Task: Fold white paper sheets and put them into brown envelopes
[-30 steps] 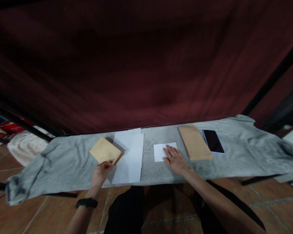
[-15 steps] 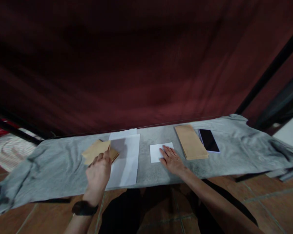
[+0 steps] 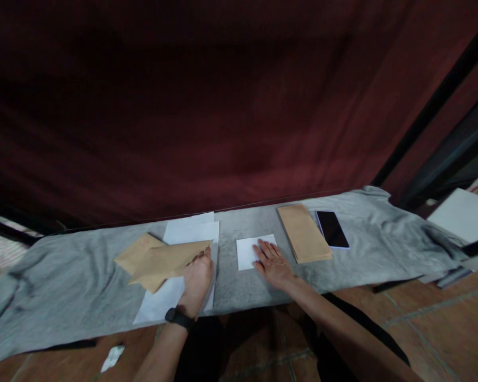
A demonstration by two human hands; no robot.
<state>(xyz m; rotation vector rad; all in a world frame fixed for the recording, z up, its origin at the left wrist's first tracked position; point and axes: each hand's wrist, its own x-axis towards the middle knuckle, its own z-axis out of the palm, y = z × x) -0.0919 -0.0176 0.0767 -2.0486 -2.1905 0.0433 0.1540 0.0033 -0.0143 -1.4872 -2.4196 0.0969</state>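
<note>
Now, left hand [image 3: 197, 281]: clasps the right end of the top envelope [image 3: 171, 260], thumb over its edge, just left of the folded sheet [image 3: 246, 252].
Right hand [image 3: 273, 262]: laid flat with fingers spread, fingertips pressing the folded sheet's right part.
Folded sheet: small, white, lying on the cloth [image 3: 83, 281] that covers the counter [image 3: 239, 289].
Top envelope: brown, slanted, left of the folded sheet; it overlaps the white sheets [image 3: 191, 232] and a lower envelope [image 3: 137, 253].
Envelope contents: cannot be told for either one.
Envelope stack [image 3: 304, 232]: brown, right of the folded sheet, clear of the right hand.
Phone [image 3: 332, 229]: dark screen up, touching the stack's far side from the folded sheet.
</note>
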